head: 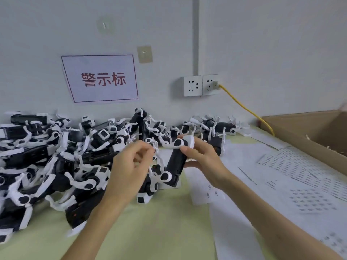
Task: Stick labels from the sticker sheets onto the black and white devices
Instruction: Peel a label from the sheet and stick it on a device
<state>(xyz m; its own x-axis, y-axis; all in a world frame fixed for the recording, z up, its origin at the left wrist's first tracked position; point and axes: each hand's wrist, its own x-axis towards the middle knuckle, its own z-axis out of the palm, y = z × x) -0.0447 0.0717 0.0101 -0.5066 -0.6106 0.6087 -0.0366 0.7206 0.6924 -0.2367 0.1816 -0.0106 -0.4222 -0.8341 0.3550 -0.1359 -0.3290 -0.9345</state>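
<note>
Two hands: we hold both up above the counter (165,231), meeting at one device (175,162).
Right hand (203,158): wrapped round the device's black body, thumb on top, which we judge steadies it and turns a face toward us for labelling.
Left hand (131,164): just left of the device, fingertips drawn together by a white limb; whether they pinch a label or the limb itself we cannot tell.
Device: tilted, clear of the counter, white cap at its upper end.
Pile (56,156): many more devices heaped left of and behind the device, probably stock kept within the left hand's reach.
Sheets (281,166): spread flat right of the device, on the right hand's side, so that labels can be peeled without a stretch.
Box (309,128): open cardboard, far right of the device, beyond the sheets; we guess it takes finished ones.
Labels: how many devices in the pile already carry them we cannot tell.
</note>
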